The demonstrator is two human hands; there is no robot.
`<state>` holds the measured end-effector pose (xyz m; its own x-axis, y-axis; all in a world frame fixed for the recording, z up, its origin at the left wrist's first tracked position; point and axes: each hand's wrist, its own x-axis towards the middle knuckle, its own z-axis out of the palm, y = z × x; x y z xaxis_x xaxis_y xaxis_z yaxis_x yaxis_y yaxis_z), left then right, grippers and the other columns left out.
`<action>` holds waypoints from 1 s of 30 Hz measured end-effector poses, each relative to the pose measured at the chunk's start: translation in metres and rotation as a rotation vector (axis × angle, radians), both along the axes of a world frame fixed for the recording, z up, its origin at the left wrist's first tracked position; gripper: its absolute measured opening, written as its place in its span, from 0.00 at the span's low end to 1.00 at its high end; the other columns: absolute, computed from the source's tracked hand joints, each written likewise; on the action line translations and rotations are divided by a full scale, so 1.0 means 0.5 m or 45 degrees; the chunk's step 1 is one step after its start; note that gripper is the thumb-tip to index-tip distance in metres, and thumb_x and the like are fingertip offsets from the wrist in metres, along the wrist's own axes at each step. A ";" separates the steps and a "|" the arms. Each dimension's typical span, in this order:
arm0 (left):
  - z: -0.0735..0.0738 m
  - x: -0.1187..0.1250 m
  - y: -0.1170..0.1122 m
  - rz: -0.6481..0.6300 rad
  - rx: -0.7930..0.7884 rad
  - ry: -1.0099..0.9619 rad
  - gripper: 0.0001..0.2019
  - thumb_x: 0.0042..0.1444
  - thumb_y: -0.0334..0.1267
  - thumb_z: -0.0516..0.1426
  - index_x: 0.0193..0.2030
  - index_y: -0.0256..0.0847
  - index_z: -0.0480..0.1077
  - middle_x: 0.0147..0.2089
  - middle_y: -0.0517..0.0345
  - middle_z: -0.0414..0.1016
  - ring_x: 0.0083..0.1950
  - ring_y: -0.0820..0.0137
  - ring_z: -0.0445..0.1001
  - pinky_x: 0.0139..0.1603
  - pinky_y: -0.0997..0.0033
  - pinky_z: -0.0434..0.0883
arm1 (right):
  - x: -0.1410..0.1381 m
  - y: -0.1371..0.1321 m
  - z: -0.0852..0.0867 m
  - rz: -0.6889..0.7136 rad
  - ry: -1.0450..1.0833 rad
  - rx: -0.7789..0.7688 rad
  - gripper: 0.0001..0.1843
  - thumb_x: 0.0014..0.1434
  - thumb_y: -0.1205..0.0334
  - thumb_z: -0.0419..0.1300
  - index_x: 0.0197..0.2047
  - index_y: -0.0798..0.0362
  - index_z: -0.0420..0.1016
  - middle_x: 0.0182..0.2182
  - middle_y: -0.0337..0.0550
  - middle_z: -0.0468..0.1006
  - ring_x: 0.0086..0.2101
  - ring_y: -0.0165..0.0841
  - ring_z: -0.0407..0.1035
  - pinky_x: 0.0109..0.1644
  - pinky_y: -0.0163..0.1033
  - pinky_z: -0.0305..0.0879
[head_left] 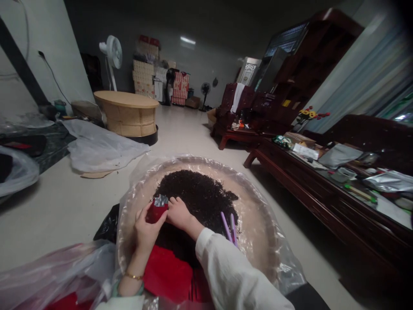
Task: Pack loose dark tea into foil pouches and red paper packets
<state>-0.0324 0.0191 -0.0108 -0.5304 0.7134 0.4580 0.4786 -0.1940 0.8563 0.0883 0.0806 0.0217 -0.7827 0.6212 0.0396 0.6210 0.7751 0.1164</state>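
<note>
My left hand (146,226) grips a small red pouch (159,211) whose open mouth shows a silver lining. Right beside it, my right hand (180,214) has its fingers curled over the dark leaves; what they hold, if anything, is hidden. The dark, dry leaves, which look like tea (193,189), lie heaped on a wide round tray (258,232) lined with clear plastic. Against the heap's right edge rests a purple two-armed tool like a hair straightener (229,228). Flat red pouches (167,273) lie at the near side, between my forearms.
Clear plastic bags lie at the lower left (80,271) and on the floor (103,146). Farther off stand a round woven basket (129,114) and a white fan (113,51). A dark wooden table (290,172) at the right carries clutter. Stacked boxes (143,77) line the back.
</note>
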 end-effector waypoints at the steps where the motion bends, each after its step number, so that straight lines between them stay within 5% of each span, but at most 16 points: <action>1: 0.002 0.000 0.000 0.002 -0.004 0.003 0.32 0.44 0.60 0.62 0.49 0.36 0.72 0.41 0.48 0.74 0.40 0.62 0.75 0.44 0.59 0.75 | 0.002 -0.001 0.001 0.025 0.006 0.006 0.13 0.61 0.55 0.60 0.37 0.56 0.80 0.39 0.51 0.76 0.46 0.42 0.62 0.46 0.44 0.58; 9: 0.013 0.004 -0.003 0.030 0.019 0.040 0.33 0.43 0.63 0.60 0.47 0.37 0.72 0.39 0.49 0.74 0.39 0.60 0.75 0.43 0.57 0.75 | 0.046 -0.009 0.039 -0.033 0.193 0.042 0.14 0.64 0.54 0.56 0.37 0.54 0.78 0.36 0.48 0.76 0.41 0.39 0.63 0.40 0.41 0.57; 12: 0.016 0.006 -0.004 0.009 0.020 0.073 0.32 0.44 0.62 0.60 0.46 0.36 0.73 0.38 0.50 0.74 0.39 0.61 0.75 0.43 0.58 0.75 | 0.077 -0.009 0.050 -0.200 0.556 -0.080 0.13 0.62 0.53 0.59 0.34 0.52 0.78 0.34 0.46 0.76 0.39 0.37 0.65 0.40 0.40 0.59; 17: 0.015 0.014 -0.006 -0.168 0.004 0.145 0.28 0.46 0.59 0.61 0.47 0.40 0.73 0.40 0.51 0.73 0.41 0.61 0.74 0.45 0.59 0.75 | 0.116 -0.013 0.049 -0.612 1.763 -0.535 0.16 0.56 0.48 0.62 0.25 0.52 0.74 0.26 0.37 0.74 0.31 0.32 0.67 0.39 0.37 0.61; 21: 0.009 0.020 -0.007 -0.296 -0.015 0.212 0.25 0.46 0.55 0.62 0.48 0.42 0.73 0.40 0.53 0.72 0.40 0.63 0.74 0.44 0.60 0.75 | 0.134 -0.020 0.049 -0.883 2.508 -1.093 0.17 0.49 0.46 0.65 0.26 0.52 0.71 0.22 0.33 0.71 0.24 0.29 0.65 0.28 0.33 0.60; 25: 0.002 0.024 -0.006 -0.355 -0.037 0.253 0.25 0.46 0.52 0.63 0.49 0.43 0.73 0.41 0.53 0.72 0.40 0.63 0.74 0.45 0.61 0.75 | 0.151 -0.024 0.054 -0.850 2.843 -1.564 0.14 0.54 0.47 0.61 0.34 0.50 0.73 0.26 0.36 0.76 0.25 0.30 0.69 0.28 0.34 0.64; 30: -0.002 0.029 -0.007 -0.394 -0.054 0.264 0.24 0.46 0.51 0.63 0.49 0.44 0.73 0.42 0.53 0.73 0.42 0.63 0.75 0.46 0.60 0.74 | 0.161 -0.026 0.045 -0.690 2.836 -1.641 0.25 0.62 0.44 0.43 0.40 0.51 0.74 0.38 0.48 0.81 0.42 0.40 0.75 0.46 0.51 0.70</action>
<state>-0.0180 0.0158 -0.0119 -0.1862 0.8460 0.4996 0.5669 -0.3228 0.7579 0.1689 0.0677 0.0444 -0.0658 0.9762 -0.2067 -0.7158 -0.1905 -0.6718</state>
